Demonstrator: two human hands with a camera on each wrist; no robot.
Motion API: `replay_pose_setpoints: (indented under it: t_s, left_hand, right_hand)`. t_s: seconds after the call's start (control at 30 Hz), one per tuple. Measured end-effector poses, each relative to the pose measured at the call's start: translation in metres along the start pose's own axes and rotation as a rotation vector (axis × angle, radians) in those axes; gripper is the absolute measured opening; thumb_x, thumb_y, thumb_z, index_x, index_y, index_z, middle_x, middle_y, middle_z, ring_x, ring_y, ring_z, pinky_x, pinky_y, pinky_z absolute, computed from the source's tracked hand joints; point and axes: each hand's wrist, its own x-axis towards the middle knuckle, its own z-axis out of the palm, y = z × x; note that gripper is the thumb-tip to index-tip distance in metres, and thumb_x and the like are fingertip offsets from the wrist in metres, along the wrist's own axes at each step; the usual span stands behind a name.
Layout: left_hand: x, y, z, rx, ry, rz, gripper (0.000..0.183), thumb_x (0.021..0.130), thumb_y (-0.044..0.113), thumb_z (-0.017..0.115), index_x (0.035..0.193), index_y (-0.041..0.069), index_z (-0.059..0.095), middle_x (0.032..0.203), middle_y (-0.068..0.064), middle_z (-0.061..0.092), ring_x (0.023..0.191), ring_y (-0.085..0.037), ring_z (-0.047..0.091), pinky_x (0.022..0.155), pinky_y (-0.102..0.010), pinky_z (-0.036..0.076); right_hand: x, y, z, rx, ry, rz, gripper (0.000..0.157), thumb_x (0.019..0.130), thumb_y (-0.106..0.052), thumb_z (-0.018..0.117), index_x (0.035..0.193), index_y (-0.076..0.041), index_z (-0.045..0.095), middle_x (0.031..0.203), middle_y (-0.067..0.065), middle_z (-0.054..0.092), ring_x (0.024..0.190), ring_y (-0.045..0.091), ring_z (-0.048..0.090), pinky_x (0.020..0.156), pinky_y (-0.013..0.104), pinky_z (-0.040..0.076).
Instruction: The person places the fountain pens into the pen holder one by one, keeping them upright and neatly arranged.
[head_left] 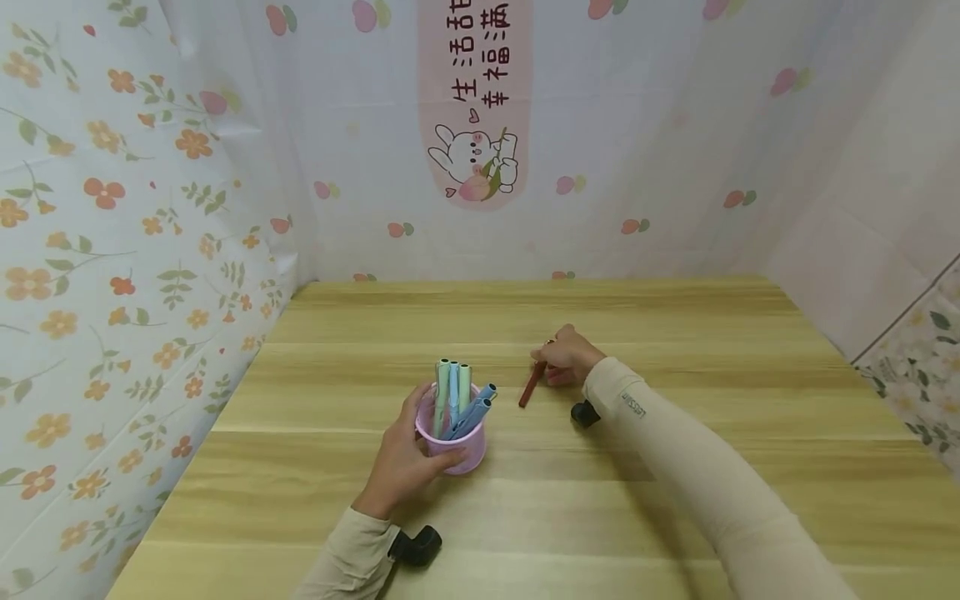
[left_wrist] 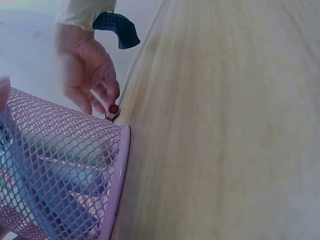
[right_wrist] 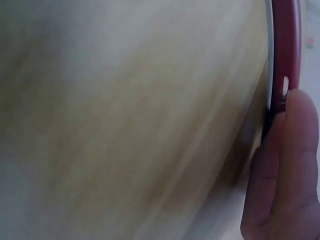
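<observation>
My left hand (head_left: 401, 462) grips a pink mesh pen cup (head_left: 474, 452) around its side, with the thumb across the front. Several light green and blue pens (head_left: 453, 396) stand or lean inside the cup. To the right of it, my right hand (head_left: 572, 357) pinches one end of a dark red pen (head_left: 531, 386), which slants down toward the tabletop. In the right wrist view, the fingers (right_wrist: 300, 150) hold the red pen (right_wrist: 286, 45) near its clip. The left wrist view has the cup's mesh wall (left_wrist: 60, 111) close up, the right hand (left_wrist: 90, 70) beyond it.
A wood-grain table (head_left: 300, 375) lies under both hands. White patterned curtain (head_left: 660, 150) hangs behind the table, and a floral cloth (head_left: 135, 275) borders it on the left. Black wrist mounts (head_left: 417, 547) stick out from both sleeves.
</observation>
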Motion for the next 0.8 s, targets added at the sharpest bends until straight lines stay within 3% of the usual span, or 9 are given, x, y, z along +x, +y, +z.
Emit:
replay_pose_setpoints:
  t_s: [0.23,0.4,0.57,0.8]
  left_hand:
    - [0.001,0.000,-0.001,-0.008,-0.006,-0.006,0.101,0.064,0.024,0.091,0.146,0.007,0.034,0.129,-0.020,0.056,0.114,-0.037,0.055,0.093,-0.055,0.045]
    - [0.001,0.001,0.001,-0.009,-0.004,-0.005,0.102,0.064,0.023,0.091,0.146,0.007,0.034,0.130,-0.021,0.055,0.115,-0.037,0.055,0.093,-0.055,0.045]
    - [0.001,0.001,0.002,-0.009,-0.012,-0.008,0.102,0.064,0.023,0.091,0.146,0.004,0.033,0.130,-0.021,0.055,0.114,-0.038,0.055,0.093,-0.055,0.045]
    - [0.000,0.002,0.002,0.006,-0.004,-0.007,0.102,0.064,0.023,0.091,0.146,0.007,0.033,0.130,-0.021,0.055,0.113,-0.038,0.056,0.092,-0.056,0.046]
  right_hand:
    - [0.007,-0.004,0.002,-0.144,0.046,0.007,0.047,0.092,-0.016,0.066,0.120,-0.001,0.031,0.096,0.015,0.049,0.067,0.021,0.059,0.065,0.030,0.057]
    - [0.010,-0.003,0.004,-0.290,0.054,-0.020,0.050,0.088,-0.017,0.072,0.115,0.000,0.033,0.084,0.013,0.051,0.057,0.018,0.058,0.058,0.030,0.056]
    - [0.012,-0.002,0.004,-0.439,0.045,-0.030,0.050,0.085,-0.008,0.070,0.117,0.002,0.034,0.089,0.019,0.056,0.051,0.016,0.059,0.054,0.028,0.055]
    - [0.006,-0.002,0.000,-0.352,-0.002,-0.062,0.045,0.085,0.002,0.062,0.122,0.004,0.036,0.099,0.022,0.054,0.061,0.020,0.061,0.059,0.029,0.056]
